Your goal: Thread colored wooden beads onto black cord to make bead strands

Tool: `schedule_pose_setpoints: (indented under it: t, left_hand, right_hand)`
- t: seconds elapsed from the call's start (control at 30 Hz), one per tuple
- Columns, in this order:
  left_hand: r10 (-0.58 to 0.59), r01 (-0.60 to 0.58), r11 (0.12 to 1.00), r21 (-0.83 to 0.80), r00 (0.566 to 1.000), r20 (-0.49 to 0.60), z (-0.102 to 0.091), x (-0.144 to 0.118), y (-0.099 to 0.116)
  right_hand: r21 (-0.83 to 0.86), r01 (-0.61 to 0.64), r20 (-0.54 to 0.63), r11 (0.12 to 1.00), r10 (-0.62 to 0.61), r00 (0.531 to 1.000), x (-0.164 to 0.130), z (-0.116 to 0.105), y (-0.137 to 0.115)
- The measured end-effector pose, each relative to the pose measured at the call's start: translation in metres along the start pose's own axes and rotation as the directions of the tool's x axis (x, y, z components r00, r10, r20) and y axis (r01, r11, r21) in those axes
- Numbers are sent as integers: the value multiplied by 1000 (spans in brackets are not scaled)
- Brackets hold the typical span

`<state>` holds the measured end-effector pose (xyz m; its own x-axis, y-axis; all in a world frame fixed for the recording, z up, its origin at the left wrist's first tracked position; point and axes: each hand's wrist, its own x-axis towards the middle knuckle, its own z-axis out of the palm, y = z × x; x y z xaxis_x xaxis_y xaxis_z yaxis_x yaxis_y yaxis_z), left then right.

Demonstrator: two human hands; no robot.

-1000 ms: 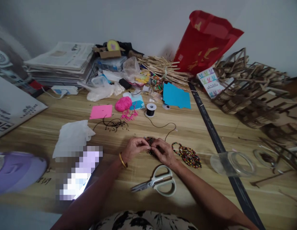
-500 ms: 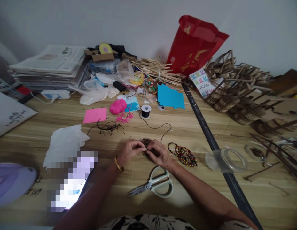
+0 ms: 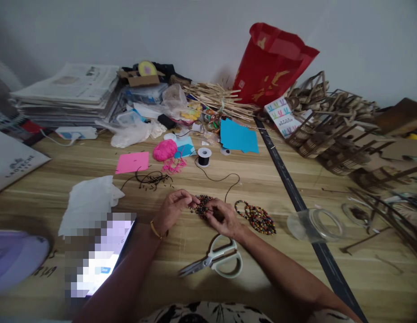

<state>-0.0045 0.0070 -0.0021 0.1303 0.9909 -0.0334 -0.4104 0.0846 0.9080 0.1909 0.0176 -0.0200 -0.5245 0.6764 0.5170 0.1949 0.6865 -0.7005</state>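
Observation:
Loose dark and coloured beads [image 3: 202, 202] lie in a small pile between my hands. My left hand [image 3: 173, 210] is at the pile's left edge, fingers bent and a little apart, with nothing visible held in them. My right hand [image 3: 225, 217] pinches the black cord [image 3: 232, 176] at the pile's right side; its fingertips partly cover the beads. The cord runs back to a white spool [image 3: 204, 157] wound with black. Strung bead loops [image 3: 260, 217] rest just right of my right hand. White-handled scissors [image 3: 215, 260] lie open below both hands.
Left of my hands are cut black cord pieces [image 3: 152, 180], a pink paper [image 3: 132, 162], white tissue [image 3: 90, 202] and a lit phone [image 3: 103, 260]. Pink yarn [image 3: 165, 150] and blue paper [image 3: 239, 136] lie behind. Clear plastic [image 3: 316, 225] and small woven baskets [image 3: 339, 154] are at right.
My left hand has moved left, away from my right fingertips, and its fingers have parted. More of the bead pile shows between the hands. My right hand has stayed near the same place.

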Motion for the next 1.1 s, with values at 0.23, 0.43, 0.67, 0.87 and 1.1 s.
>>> schedule_pose_setpoints:
  t: [0.23,0.43,0.67,0.87,1.1]
  left_hand:
    - [-20,20,988,-155,1000,3,2,-2,8]
    - [-32,40,989,-145,998,63,-1,-2,6]
    - [-24,32,997,-71,994,107,1,-3,5]
    - [2,1,997,-81,999,41,0,-1,6]
    - [19,-18,999,-44,999,36,-2,-1,5]
  right_hand:
    - [66,-165,26,984,164,986,-3,-2,2]
    - [149,-214,61,966,207,977,-4,-1,2]
    - [139,-245,33,960,242,970,-3,-3,0]
    - [62,-137,80,989,131,988,-4,-2,3]
    - [16,-19,192,1000,16,981,-3,-2,3]
